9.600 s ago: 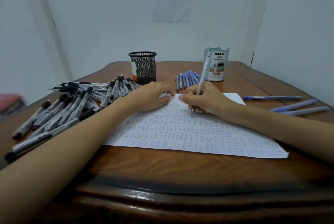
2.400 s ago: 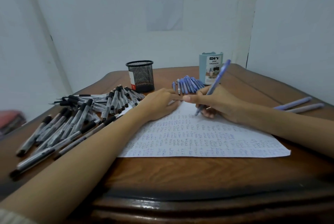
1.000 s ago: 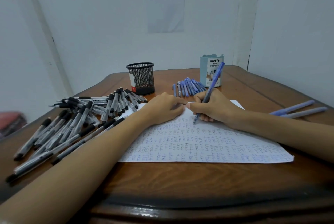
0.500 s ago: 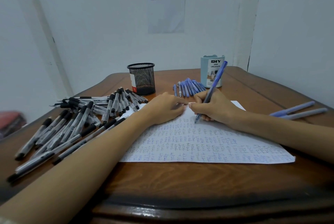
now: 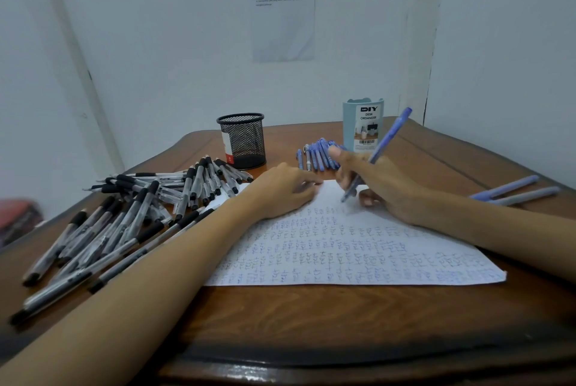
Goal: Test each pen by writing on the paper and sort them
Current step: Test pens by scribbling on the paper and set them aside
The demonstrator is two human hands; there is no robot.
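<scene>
The wooden surface (image 5: 311,317) carries the paper (image 5: 343,248), crowded with rows of blue test marks, and to its left a loose heap of black-capped pens (image 5: 124,217). The left hand (image 5: 280,192) rests on the paper's far edge, fingers (image 5: 304,185) relaxed and flat, holding nothing. The right hand (image 5: 383,189) grips the blue pen (image 5: 390,138) low on its barrel, tip slanting down at the sheet; contact is unclear. The pen looks light, stiff and smooth, so a pinch near the tip should steer it best.
</scene>
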